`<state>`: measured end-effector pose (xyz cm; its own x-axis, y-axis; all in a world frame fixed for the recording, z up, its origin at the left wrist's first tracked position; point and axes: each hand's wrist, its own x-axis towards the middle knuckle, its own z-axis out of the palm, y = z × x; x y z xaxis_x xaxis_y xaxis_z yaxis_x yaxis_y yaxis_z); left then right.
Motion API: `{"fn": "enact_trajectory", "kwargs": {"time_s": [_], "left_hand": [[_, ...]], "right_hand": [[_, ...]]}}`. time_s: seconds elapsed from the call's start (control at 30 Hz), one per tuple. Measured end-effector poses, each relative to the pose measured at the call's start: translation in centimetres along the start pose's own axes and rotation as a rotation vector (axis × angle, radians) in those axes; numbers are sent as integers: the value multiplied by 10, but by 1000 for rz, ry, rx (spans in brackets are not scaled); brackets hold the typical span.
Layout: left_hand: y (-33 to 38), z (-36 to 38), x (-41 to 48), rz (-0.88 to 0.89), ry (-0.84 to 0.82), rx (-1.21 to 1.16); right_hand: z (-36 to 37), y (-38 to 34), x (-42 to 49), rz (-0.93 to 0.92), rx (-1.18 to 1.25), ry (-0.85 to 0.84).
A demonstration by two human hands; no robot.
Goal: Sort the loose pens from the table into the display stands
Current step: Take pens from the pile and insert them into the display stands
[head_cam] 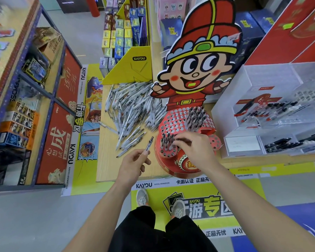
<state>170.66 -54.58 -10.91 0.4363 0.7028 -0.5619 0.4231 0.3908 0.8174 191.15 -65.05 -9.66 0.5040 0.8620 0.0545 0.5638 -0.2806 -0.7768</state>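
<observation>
Pinching one pen (149,145) between thumb and fingers, the left hand (133,164) holds it ready beside the red stand (178,119). The right hand (195,146) curls its fingers on the upright pens (166,142) in the front tier, likely seating one; the loose pile (133,108) lies on the counter (109,160).

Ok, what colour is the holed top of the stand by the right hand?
Red, with pale round holes; the stand shows best in the head view.
</observation>
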Motion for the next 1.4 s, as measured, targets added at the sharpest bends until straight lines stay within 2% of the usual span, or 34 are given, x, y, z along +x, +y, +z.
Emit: {"fn": "enact_trajectory", "kwargs": {"time_s": [0.2,0.7,1.0,1.1,1.2,1.4], "left_hand": [[2,4,3,-7,-11,0],[6,7,10,6,-7,-29],[10,13,0,86,-22,-74],[13,17,-7,127,-68,-71],[18,26,-11,169,-127,-48],[27,50,-16,284,-199,-9]], "right_hand": [[5,4,-2,2,-19,23],[17,2,16,-33,-214,-184],[16,1,16,10,-199,-186],[8,-9,9,71,-131,-116],[-3,-28,1,56,53,-17],[-18,-41,-1,85,247,-46]]}}
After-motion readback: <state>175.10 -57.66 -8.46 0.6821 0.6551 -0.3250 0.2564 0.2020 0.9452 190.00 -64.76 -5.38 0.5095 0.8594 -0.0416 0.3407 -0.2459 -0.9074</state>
